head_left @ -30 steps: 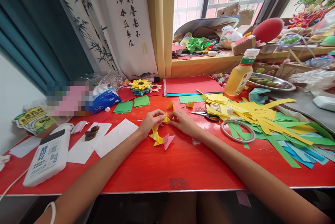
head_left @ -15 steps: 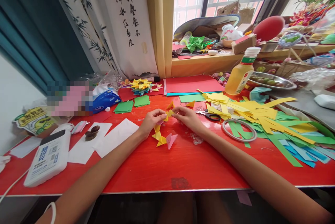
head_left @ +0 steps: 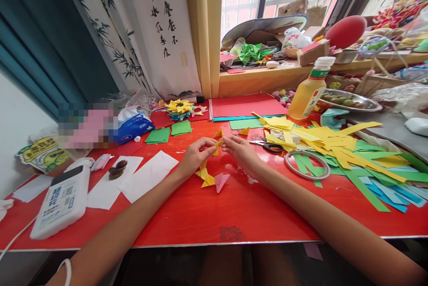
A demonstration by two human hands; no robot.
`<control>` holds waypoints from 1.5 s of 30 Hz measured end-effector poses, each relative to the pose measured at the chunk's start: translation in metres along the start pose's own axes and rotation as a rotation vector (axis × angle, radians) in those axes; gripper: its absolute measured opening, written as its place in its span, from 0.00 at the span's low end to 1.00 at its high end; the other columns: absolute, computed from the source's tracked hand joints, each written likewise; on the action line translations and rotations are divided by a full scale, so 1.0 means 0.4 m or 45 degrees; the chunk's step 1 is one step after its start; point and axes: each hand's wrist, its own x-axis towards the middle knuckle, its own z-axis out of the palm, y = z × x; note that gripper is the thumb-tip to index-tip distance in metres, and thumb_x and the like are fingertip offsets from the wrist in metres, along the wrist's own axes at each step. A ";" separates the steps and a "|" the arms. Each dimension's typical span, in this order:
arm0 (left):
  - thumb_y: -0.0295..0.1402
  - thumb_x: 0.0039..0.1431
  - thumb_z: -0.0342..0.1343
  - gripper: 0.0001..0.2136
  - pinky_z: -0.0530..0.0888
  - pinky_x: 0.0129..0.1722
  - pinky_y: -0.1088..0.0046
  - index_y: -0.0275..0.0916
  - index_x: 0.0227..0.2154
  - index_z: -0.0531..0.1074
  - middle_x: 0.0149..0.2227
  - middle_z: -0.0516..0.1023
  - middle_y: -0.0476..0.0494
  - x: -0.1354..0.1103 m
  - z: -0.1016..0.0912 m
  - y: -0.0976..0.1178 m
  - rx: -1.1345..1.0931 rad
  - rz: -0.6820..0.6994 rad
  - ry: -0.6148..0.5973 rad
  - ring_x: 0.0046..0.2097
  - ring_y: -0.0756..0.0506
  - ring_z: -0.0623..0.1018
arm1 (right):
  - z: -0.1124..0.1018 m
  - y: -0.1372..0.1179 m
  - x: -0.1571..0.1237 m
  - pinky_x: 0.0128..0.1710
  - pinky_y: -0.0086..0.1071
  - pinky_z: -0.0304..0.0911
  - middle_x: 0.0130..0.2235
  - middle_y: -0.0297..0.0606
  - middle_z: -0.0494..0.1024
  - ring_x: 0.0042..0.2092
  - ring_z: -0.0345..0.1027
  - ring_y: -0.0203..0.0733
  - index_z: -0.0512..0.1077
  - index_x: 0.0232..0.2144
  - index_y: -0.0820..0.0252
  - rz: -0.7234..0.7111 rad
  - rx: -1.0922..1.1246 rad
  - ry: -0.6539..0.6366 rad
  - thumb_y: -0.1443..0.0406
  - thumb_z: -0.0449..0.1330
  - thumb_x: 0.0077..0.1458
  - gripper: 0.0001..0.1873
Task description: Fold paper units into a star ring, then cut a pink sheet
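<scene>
A chain of folded yellow paper pieces (head_left: pixel 207 179) hangs from my fingers over the red table, with a pink folded piece (head_left: pixel 220 182) at its lower end. My left hand (head_left: pixel 198 154) pinches the chain's upper part between thumb and fingers. Fingers together, my right hand (head_left: pixel 239 149) grips a small yellow folded piece (head_left: pixel 216 148) at the same spot, the two hands' fingertips nearly touching. Part of the chain is hidden behind my left hand. Just beyond the fingertips stand loose yellow folded pieces (head_left: pixel 244 131).
Scissors (head_left: pixel 272 147), a tape roll (head_left: pixel 306 165) and yellow paper strips (head_left: pixel 321 138) lie to the right, before a juice bottle (head_left: pixel 307 96). Behind on the left is a finished paper ring (head_left: pixel 180 108) near green paper squares (head_left: pixel 158 136). A white device (head_left: pixel 60 203) lies far left.
My right hand has shifted slightly, its fingers now closer to the left fingertips. The pink end of the chain has swung a little and turned.
</scene>
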 end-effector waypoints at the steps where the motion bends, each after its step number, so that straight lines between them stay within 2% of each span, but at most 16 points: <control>1: 0.36 0.51 0.53 0.08 0.68 0.36 0.75 0.36 0.29 0.70 0.41 0.70 0.43 -0.001 0.001 0.002 0.039 0.033 -0.014 0.39 0.48 0.70 | 0.001 0.002 0.000 0.37 0.27 0.60 0.29 0.34 0.68 0.32 0.62 0.31 0.69 0.26 0.63 0.005 0.007 0.020 0.59 0.60 0.44 0.12; 6: 0.36 0.52 0.53 0.08 0.69 0.36 0.76 0.35 0.29 0.70 0.40 0.70 0.43 -0.002 0.010 0.006 0.075 0.084 -0.027 0.40 0.48 0.69 | 0.009 0.015 -0.008 0.34 0.25 0.58 0.28 0.32 0.68 0.30 0.61 0.30 0.68 0.25 0.62 0.053 0.095 0.093 0.62 0.62 0.41 0.10; 9: 0.37 0.51 0.52 0.09 0.71 0.33 0.74 0.36 0.31 0.69 0.38 0.69 0.45 -0.001 0.013 0.000 -0.063 -0.005 -0.017 0.34 0.51 0.69 | 0.012 0.019 -0.013 0.35 0.26 0.58 0.31 0.32 0.69 0.32 0.62 0.30 0.68 0.29 0.61 0.065 0.154 0.119 0.67 0.62 0.39 0.10; 12: 0.38 0.51 0.53 0.11 0.72 0.32 0.74 0.37 0.34 0.67 0.30 0.68 0.49 0.000 0.013 -0.007 -0.139 -0.123 0.004 0.29 0.53 0.70 | 0.009 0.021 -0.012 0.37 0.28 0.59 0.34 0.33 0.71 0.34 0.64 0.33 0.68 0.34 0.59 0.100 0.154 0.115 0.70 0.61 0.38 0.15; 15: 0.38 0.51 0.53 0.10 0.72 0.30 0.76 0.37 0.33 0.66 0.28 0.69 0.50 0.002 0.013 -0.006 -0.161 -0.167 0.017 0.28 0.52 0.72 | 0.002 0.021 -0.009 0.38 0.29 0.59 0.34 0.34 0.71 0.35 0.64 0.34 0.68 0.35 0.60 0.144 0.127 0.074 0.70 0.60 0.38 0.16; 19: 0.39 0.52 0.52 0.10 0.72 0.28 0.76 0.37 0.32 0.64 0.31 0.69 0.49 0.001 0.013 -0.002 -0.175 -0.160 0.080 0.28 0.51 0.74 | -0.003 0.013 -0.009 0.31 0.25 0.58 0.32 0.33 0.70 0.32 0.63 0.31 0.68 0.34 0.61 0.172 0.046 0.112 0.69 0.61 0.39 0.15; 22: 0.39 0.53 0.51 0.10 0.70 0.26 0.77 0.38 0.33 0.63 0.29 0.68 0.50 0.002 0.012 -0.005 -0.156 -0.160 0.155 0.25 0.52 0.74 | -0.007 0.004 -0.011 0.27 0.24 0.56 0.29 0.32 0.68 0.29 0.62 0.30 0.68 0.35 0.61 0.175 0.017 0.141 0.67 0.62 0.40 0.16; 25: 0.37 0.54 0.51 0.09 0.70 0.28 0.76 0.37 0.34 0.63 0.26 0.67 0.52 0.006 0.011 -0.010 -0.205 -0.210 0.188 0.24 0.53 0.73 | -0.016 -0.003 -0.006 0.27 0.24 0.56 0.28 0.30 0.67 0.28 0.61 0.28 0.67 0.37 0.61 0.063 -0.001 0.175 0.65 0.62 0.41 0.17; 29: 0.32 0.50 0.55 0.12 0.70 0.31 0.76 0.37 0.38 0.63 0.32 0.67 0.50 0.011 0.009 -0.004 -0.297 -0.220 0.215 0.28 0.53 0.73 | -0.029 -0.021 0.003 0.32 0.26 0.58 0.28 0.30 0.67 0.30 0.62 0.29 0.66 0.39 0.59 -0.172 -0.107 0.142 0.64 0.61 0.44 0.17; 32: 0.32 0.48 0.56 0.12 0.70 0.33 0.75 0.37 0.37 0.65 0.35 0.68 0.48 0.009 0.008 0.010 -0.289 -0.145 0.195 0.33 0.51 0.74 | -0.028 -0.046 -0.002 0.35 0.28 0.60 0.31 0.32 0.70 0.34 0.64 0.32 0.66 0.37 0.59 -0.271 -0.204 0.076 0.63 0.60 0.46 0.14; 35: 0.33 0.48 0.56 0.08 0.70 0.35 0.74 0.37 0.32 0.68 0.32 0.69 0.48 0.004 0.005 0.027 -0.258 -0.053 0.210 0.36 0.49 0.73 | -0.015 -0.076 -0.018 0.32 0.28 0.61 0.32 0.33 0.70 0.34 0.65 0.33 0.66 0.35 0.58 -0.361 -0.234 0.026 0.63 0.59 0.48 0.10; 38: 0.33 0.48 0.57 0.06 0.68 0.39 0.73 0.37 0.29 0.68 0.32 0.70 0.48 0.000 0.005 0.046 -0.266 0.032 0.238 0.37 0.49 0.71 | 0.001 -0.103 -0.038 0.32 0.28 0.62 0.33 0.32 0.71 0.33 0.65 0.32 0.63 0.38 0.56 -0.419 -0.290 0.005 0.64 0.57 0.49 0.12; 41: 0.31 0.48 0.56 0.04 0.66 0.42 0.73 0.38 0.28 0.69 0.35 0.71 0.48 -0.005 0.007 0.063 -0.283 0.109 0.210 0.41 0.49 0.70 | 0.011 -0.125 -0.057 0.34 0.30 0.64 0.34 0.34 0.72 0.36 0.67 0.34 0.63 0.42 0.55 -0.467 -0.455 -0.033 0.65 0.56 0.50 0.14; 45: 0.30 0.50 0.56 0.02 0.66 0.43 0.73 0.39 0.27 0.69 0.36 0.72 0.48 -0.011 0.012 0.080 -0.282 0.161 0.138 0.42 0.49 0.70 | 0.019 -0.141 -0.075 0.36 0.30 0.64 0.37 0.35 0.72 0.39 0.67 0.35 0.68 0.34 0.58 -0.601 -0.699 -0.069 0.67 0.56 0.51 0.05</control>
